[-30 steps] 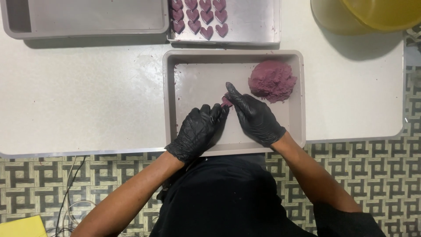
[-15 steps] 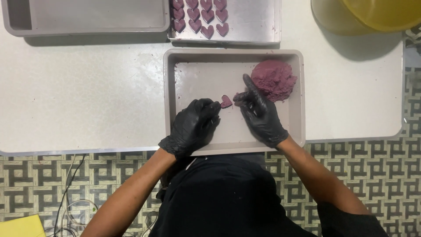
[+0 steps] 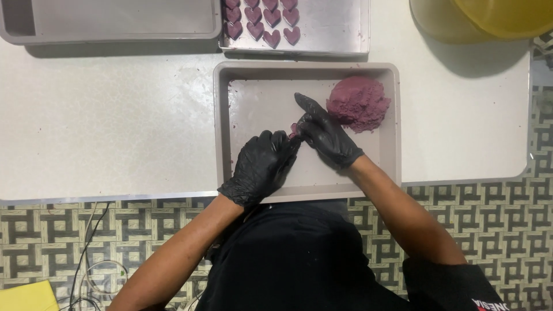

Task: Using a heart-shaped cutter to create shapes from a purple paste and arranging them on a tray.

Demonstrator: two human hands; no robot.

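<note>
Both gloved hands, left hand (image 3: 262, 167) and right hand (image 3: 325, 135), pinch together on a small purple dough piece (image 3: 295, 130); soft, sticky-looking, easily dented, best held lightly by its edges, dough mound (image 3: 358, 103) just beyond the right fingers.

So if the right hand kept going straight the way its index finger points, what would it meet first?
The right hand points up and left across bare tray floor, so probably the far wall of the grey tray first, then the metal sheet of purple hearts. Height above the tray is unclear.
</note>
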